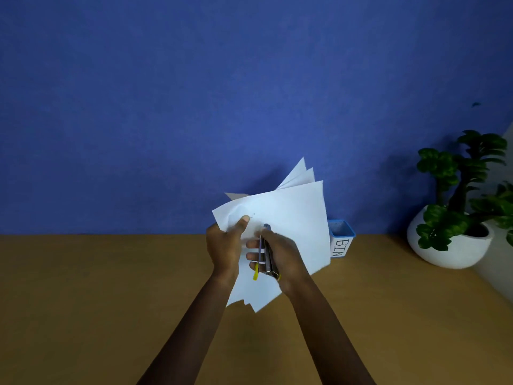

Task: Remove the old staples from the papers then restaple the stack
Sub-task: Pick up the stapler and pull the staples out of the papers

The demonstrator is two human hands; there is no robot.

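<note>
A loose stack of white papers (291, 218) is held up in the air above the wooden table, its sheets fanned apart at the top. My left hand (224, 248) grips the stack's left corner, thumb pressed on the top sheet. My right hand (277, 254) lies over the front of the papers and is closed on a slim metal stapler (267, 254) with a blue tip and a yellow end. The stapler's tip points up at the sheet, near my left thumb. The lower part of the papers is hidden behind both hands.
A small blue-rimmed white container marked BIN (341, 240) stands at the back of the wooden table (97, 301), partly behind the papers. A potted green plant in a white bowl (449, 240) sits at the right. A blue wall (194, 93) rises behind.
</note>
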